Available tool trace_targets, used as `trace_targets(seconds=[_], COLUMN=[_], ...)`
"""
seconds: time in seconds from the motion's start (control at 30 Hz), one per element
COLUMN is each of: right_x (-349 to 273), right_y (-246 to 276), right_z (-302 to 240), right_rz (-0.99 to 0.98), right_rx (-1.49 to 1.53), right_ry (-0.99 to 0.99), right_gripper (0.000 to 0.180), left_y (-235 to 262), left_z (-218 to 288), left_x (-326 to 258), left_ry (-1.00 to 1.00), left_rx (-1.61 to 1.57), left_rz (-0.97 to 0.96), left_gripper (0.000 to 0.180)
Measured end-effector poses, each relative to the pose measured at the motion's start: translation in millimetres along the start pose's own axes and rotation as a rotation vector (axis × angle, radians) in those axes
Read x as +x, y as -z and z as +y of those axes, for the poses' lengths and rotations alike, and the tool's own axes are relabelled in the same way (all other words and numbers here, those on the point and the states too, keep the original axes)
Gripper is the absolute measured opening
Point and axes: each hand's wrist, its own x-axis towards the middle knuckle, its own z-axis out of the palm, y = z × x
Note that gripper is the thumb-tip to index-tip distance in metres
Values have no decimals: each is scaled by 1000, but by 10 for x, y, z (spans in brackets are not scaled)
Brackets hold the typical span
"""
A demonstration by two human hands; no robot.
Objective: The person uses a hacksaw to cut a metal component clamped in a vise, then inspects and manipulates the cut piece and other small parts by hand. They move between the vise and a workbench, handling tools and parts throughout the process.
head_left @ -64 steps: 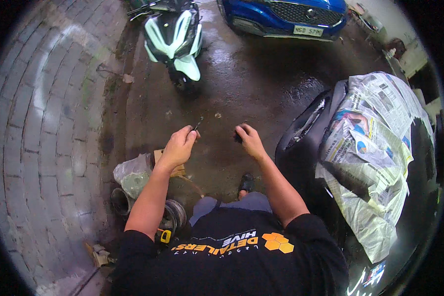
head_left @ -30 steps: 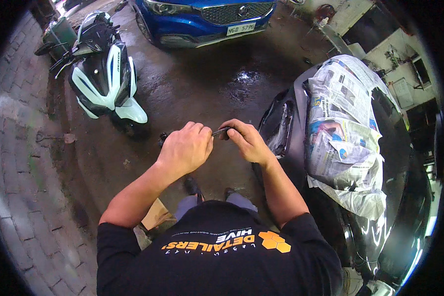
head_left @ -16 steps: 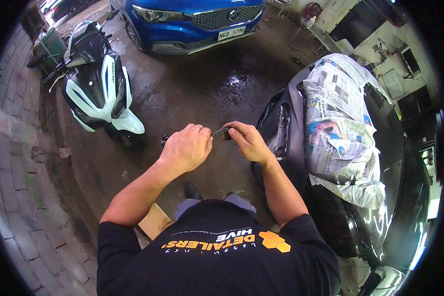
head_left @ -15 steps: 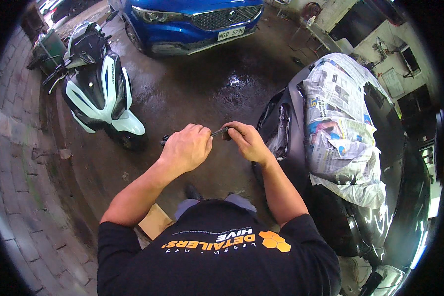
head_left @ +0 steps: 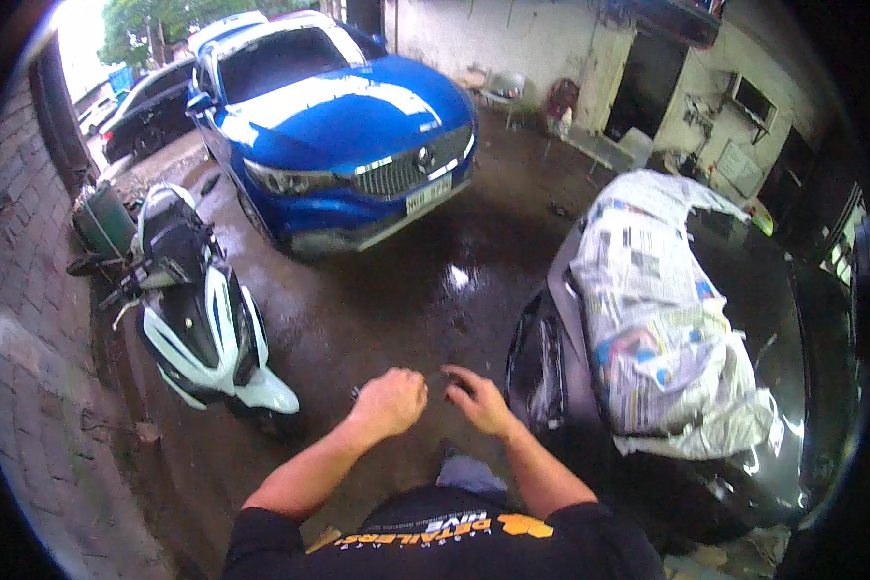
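Note:
My left hand [head_left: 390, 402] is closed in a fist around a thin dark tool [head_left: 356, 392], and only the tool's tip shows at the hand's left side. My right hand [head_left: 480, 404] is a short gap to the right, fingers pinched on a small dark piece [head_left: 460, 386] that is mostly hidden. Both hands are held out in front of my chest, above wet concrete floor [head_left: 396, 300]. Just right of my right hand is the front of a dark car [head_left: 541, 367] draped with newspaper [head_left: 657, 329].
A white and black scooter [head_left: 198, 319] stands at the left beside a brick wall [head_left: 19, 319]. A blue car [head_left: 348, 145] is parked straight ahead. A white wall with a dark doorway [head_left: 652, 77] lies at the back right. Green bins [head_left: 101, 222] are beyond the scooter.
The view has tilted up, so the blue car and back wall now show. My hands, joined on the tool before, have drawn slightly apart and sit lower in the picture.

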Motion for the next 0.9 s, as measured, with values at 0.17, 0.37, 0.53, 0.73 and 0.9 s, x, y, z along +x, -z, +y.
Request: trace_targets(seconds=[0.17,0.37,0.53,0.73,0.9], right_x=[682,1928,2861,3742,4430], right_y=[231,759,1425,2178,2701], right_z=[519,822,967,1358,1898], right_rz=[38,-25,4,217,337], right_rx=[184,117,86,94,106], right_ry=[-55,-16,27,-28,-168], right_gripper=[38,35,35,34,35], left_y=[-33,141,354,516,475], left_z=[-169,-383,-500,-503,-569], left_x=[772,2083,3182,4722,6021], left_ry=[-106,-59,-121,-220,-319], left_rx=[44,98,90,101,93], left_rz=[22,-36,66,-5,-57], left_gripper=[32,34,30,29,29])
